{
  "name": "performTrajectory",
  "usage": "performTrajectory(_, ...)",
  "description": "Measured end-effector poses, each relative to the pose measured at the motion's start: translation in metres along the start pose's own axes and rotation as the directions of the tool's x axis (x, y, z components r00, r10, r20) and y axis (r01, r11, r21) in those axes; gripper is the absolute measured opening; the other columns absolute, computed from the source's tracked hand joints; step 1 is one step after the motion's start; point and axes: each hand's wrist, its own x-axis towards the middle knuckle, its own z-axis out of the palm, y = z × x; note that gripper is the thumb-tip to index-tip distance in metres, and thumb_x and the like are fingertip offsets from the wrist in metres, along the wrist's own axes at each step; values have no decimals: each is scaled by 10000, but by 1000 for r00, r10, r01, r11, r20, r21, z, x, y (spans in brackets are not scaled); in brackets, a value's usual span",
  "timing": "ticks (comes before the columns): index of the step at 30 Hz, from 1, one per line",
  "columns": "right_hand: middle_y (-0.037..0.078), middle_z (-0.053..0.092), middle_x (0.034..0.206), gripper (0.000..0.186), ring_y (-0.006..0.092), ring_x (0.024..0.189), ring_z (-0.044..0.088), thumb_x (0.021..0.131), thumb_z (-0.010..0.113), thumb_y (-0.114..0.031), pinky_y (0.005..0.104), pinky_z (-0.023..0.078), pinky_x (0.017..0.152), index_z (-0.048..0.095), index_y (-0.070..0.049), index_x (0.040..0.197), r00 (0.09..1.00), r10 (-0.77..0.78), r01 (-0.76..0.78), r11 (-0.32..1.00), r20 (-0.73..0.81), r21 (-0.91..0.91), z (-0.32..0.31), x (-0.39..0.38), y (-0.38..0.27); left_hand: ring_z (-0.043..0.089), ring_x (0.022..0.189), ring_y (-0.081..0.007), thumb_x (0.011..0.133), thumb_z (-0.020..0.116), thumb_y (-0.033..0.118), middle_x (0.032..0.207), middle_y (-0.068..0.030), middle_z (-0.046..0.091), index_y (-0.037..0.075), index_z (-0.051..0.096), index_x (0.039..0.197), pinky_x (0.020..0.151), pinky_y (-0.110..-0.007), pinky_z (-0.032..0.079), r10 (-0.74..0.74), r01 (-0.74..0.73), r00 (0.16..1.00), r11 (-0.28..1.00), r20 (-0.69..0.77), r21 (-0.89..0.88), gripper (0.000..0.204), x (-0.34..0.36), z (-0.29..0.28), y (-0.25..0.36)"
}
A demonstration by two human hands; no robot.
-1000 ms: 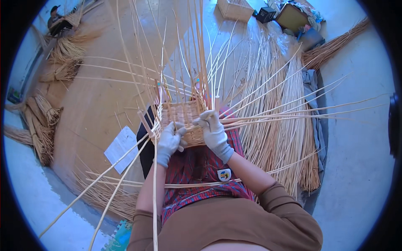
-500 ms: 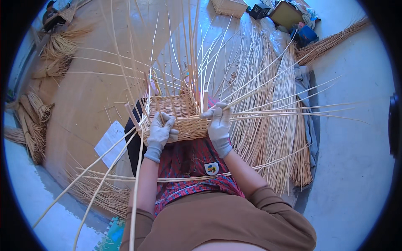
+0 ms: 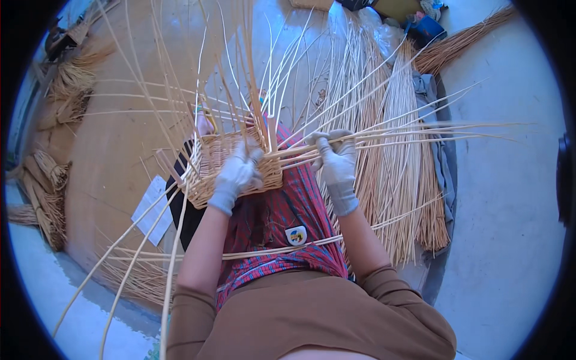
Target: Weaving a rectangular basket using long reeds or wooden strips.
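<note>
A half-woven wicker basket rests over my lap, its tall pale stakes standing up and fanning outward. My left hand, in a light grey work glove, is closed on the basket's near wall at the rim; slight blur softens its fingertips. Off the basket's right corner, my gloved right hand grips willow rods between thumb and fingers. These rods run from the basket out to the right. Thicker wooden pegs stand at the basket's corners. Several long rods trail from its left corner toward me.
Large bundles of peeled willow lie on the floor to the right, beside a grey cloth. More bundles line the left side. A white paper sheet lies left of my lap. A blue container sits at far right.
My right hand has moved right, away from the basket's corner, with the rods. My left hand has shifted slightly along the near rim. In view, the basket sits a little farther left.
</note>
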Motion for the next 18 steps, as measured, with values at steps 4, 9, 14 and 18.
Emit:
performTrajectory(4,127,706,904,166,214,830,730,972,664,-57,413,575,754,536,-73,1077,857,-451,507,648,249,-568,75,37,-21,684,522,-173,1094,531,433,832,-105,714,35,646,1208,434,-294,527,-227,228,974,969,-17,96,430,9,19,0)
performTrajectory(9,90,704,914,273,223,788,697,965,615,-33,343,576,780,575,-66,1233,832,17,237,893,555,-384,165,114,-57,687,519,-196,1080,562,433,853,-129,711,-5,659,1119,402,-320,523,-172,178,978,983,-119,44,451,11,21,-11)
performTrajectory(14,105,697,962,377,212,785,707,945,579,8,387,594,785,534,-93,1306,712,-622,686,519,324,-511,59,100,-16,681,529,-184,1068,606,374,794,-97,695,26,652,1116,444,-339,532,-207,209,973,978,-103,4,354,15,22,-5)
performTrajectory(18,51,620,826,296,169,686,663,1021,564,-22,349,595,685,511,-127,1293,984,-176,177,983,30,-37,-5,87,26,735,822,-243,966,741,296,1097,-134,719,82,618,1297,656,-403,580,155,-120,945,984,-288,134,413,-10,25,0)
